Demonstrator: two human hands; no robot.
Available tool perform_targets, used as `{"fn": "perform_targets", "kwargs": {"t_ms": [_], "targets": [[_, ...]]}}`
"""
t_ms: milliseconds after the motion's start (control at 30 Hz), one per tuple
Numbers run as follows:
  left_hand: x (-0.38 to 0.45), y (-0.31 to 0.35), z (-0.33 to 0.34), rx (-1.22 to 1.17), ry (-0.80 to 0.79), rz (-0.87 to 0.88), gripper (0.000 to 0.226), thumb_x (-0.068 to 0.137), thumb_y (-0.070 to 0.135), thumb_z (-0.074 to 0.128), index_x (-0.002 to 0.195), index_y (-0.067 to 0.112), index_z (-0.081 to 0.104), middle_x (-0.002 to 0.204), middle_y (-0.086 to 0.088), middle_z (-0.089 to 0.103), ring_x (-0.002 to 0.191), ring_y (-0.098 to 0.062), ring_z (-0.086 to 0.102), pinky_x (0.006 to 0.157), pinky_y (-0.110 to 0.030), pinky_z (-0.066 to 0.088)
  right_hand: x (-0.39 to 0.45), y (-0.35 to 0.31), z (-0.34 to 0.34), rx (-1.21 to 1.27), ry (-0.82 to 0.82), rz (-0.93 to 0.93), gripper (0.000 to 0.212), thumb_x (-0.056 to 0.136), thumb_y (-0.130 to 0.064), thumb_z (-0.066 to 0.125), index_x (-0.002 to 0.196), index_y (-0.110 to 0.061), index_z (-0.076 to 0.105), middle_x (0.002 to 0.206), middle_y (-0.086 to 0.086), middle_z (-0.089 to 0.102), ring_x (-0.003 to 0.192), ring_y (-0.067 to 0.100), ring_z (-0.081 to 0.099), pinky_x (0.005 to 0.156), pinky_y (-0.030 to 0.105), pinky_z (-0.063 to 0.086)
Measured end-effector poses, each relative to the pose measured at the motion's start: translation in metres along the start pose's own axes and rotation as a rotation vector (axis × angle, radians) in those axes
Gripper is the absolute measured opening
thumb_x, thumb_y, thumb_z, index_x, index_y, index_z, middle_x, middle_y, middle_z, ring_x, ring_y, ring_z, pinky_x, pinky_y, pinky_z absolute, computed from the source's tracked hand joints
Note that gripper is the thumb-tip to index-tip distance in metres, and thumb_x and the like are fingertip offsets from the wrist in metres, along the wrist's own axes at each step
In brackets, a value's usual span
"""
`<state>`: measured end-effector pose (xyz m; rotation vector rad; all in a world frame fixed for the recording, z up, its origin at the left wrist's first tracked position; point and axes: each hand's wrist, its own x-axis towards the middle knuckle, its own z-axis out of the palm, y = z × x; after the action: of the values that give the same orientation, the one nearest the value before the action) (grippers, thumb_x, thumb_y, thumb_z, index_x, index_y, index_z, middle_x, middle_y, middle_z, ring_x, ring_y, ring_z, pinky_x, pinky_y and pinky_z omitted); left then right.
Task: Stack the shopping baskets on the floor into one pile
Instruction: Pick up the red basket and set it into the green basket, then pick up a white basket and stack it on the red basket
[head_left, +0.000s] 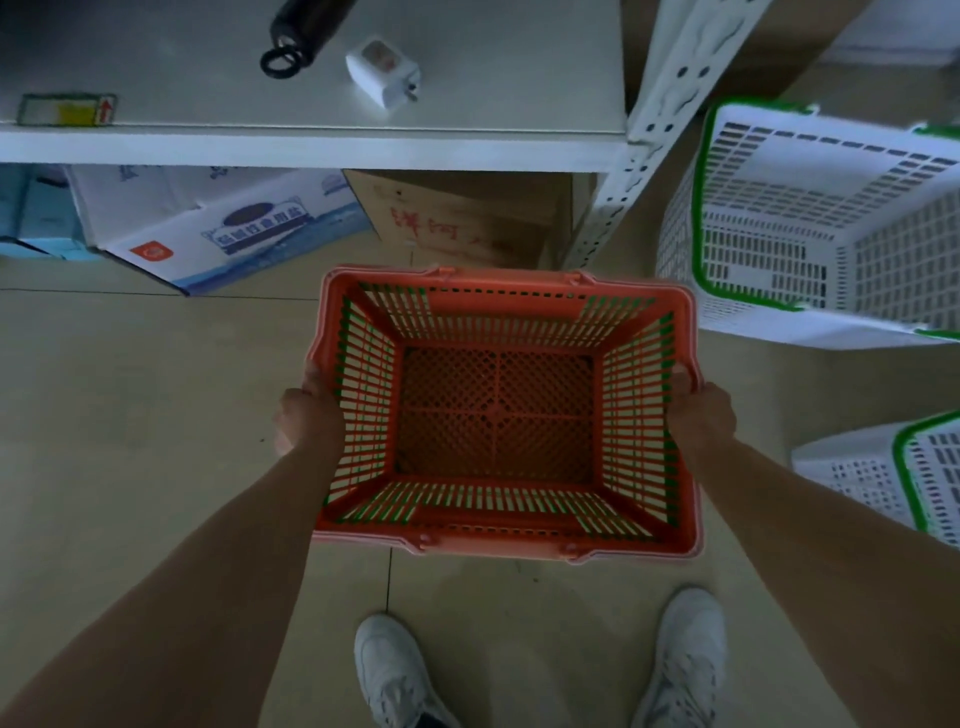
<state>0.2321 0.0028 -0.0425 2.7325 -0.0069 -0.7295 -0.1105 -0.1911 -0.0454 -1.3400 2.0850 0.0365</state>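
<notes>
A red slatted shopping basket (506, 415) is in the middle of the head view, upright and open towards me. Green shows through its side slats, so another basket seems nested around it. My left hand (304, 415) grips its left rim and my right hand (698, 410) grips its right rim. At the upper right a white basket with a green rim (810, 223) stands on the floor. A second white basket with a green rim (898, 478) sits at the right edge, partly cut off.
A white metal shelf (311, 140) spans the top, with a charger (384, 73) and a dark bottle (301, 31) on it. Cardboard boxes (218, 228) sit under it. A perforated shelf post (654, 130) stands beside the upper white basket. My white shoes (389, 670) are on the tiled floor.
</notes>
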Motion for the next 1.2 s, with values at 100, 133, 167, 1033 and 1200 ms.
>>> {"fn": "perform_targets", "kwargs": {"t_ms": [100,133,167,1033,1200], "targets": [[-0.012,0.007,0.010,0.004,0.008,0.020,0.075,0.102,0.054,0.020,0.125,-0.009,0.056,0.127,-0.034,0.057,0.117,-0.047,0.055,0.096,-0.048,0.043,0.006,0.011,-0.008,0.028,0.002,0.033,0.069,0.098,-0.056,0.032,0.118,0.005,0.056,0.118,0.028,0.061,0.108,0.043,0.059,0.089,0.043,0.046],[-0.015,0.007,0.012,0.002,0.014,0.019,0.074,0.102,0.053,0.021,0.125,-0.009,0.056,0.127,-0.034,0.056,0.117,-0.047,0.054,0.096,-0.049,0.043,0.008,0.013,-0.010,0.034,0.000,0.043,0.068,0.098,-0.055,0.033,0.119,0.005,0.056,0.119,0.027,0.060,0.109,0.043,0.059,0.089,0.042,0.045],[-0.017,0.007,0.012,0.001,0.023,0.016,0.073,0.103,0.052,0.021,0.125,-0.009,0.055,0.127,-0.034,0.056,0.117,-0.048,0.054,0.096,-0.049,0.042,0.009,0.015,-0.011,0.040,-0.009,0.047,0.068,0.098,-0.055,0.033,0.119,0.005,0.055,0.119,0.027,0.060,0.109,0.043,0.059,0.089,0.043,0.046],[-0.267,0.182,0.145,-0.146,-0.685,0.556,0.044,0.091,0.045,0.041,0.100,0.008,0.064,0.102,-0.022,0.071,0.094,-0.038,0.069,0.087,-0.051,0.055,-0.005,0.016,-0.102,0.045,0.103,-0.347,0.032,0.100,-0.034,0.037,0.102,-0.011,0.060,0.105,0.009,0.062,0.097,0.028,0.062,0.087,0.041,0.047],[-0.326,0.198,0.163,-0.207,-0.781,0.431,0.018,0.099,0.017,0.046,0.093,0.010,0.060,0.073,-0.005,0.060,0.056,-0.016,0.054,0.050,-0.023,0.041,0.009,0.052,-0.136,0.129,0.086,-0.227,0.038,0.103,-0.036,0.033,0.089,-0.010,0.056,0.094,0.011,0.064,0.090,0.029,0.061,0.071,0.032,0.038]]}}
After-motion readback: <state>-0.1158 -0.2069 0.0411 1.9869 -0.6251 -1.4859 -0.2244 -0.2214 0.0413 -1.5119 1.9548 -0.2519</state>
